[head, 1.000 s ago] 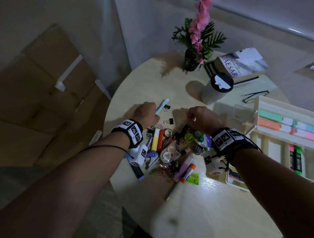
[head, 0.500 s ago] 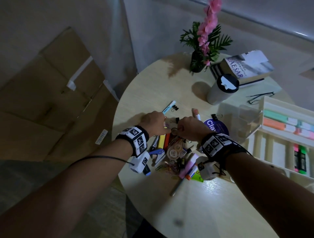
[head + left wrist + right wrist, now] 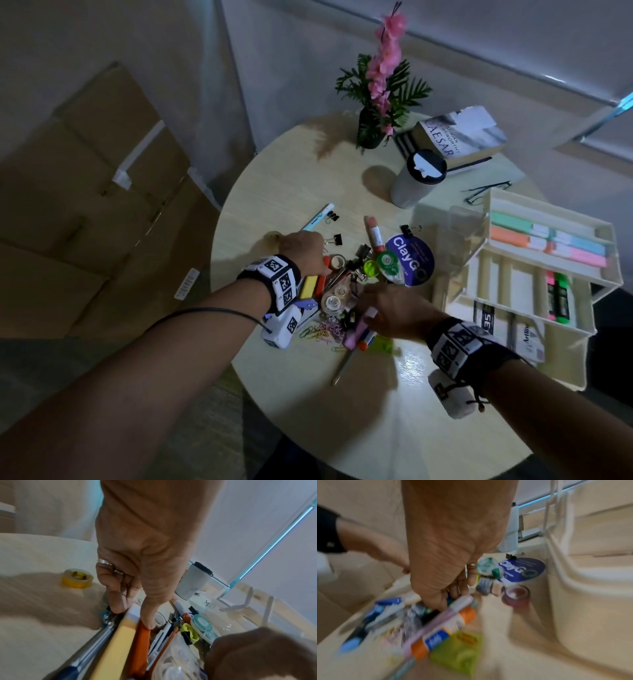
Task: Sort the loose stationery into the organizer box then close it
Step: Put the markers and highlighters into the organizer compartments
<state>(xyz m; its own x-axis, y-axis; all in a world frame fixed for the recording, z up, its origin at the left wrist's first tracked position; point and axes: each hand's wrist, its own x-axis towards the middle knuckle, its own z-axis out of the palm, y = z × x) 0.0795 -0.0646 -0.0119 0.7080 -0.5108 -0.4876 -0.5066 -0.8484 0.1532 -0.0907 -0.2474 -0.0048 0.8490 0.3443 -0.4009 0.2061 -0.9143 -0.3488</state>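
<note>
Where hands dig, ClayGo disc (image 3: 411,262) — CAESAR book (image 3: 459,137)

Plant (image 3: 371,132): I see it at the table's far edge, pink flowers upright.
Book (image 3: 459,137): just right of the plant, spine reading CAESAR.
Tumbler (image 3: 416,181): in front of the book, black lid.
Glasses (image 3: 486,192): right of the tumbler.
Cartons (image 3: 92,178): stacked left of the table (image 3: 376,411).
</note>
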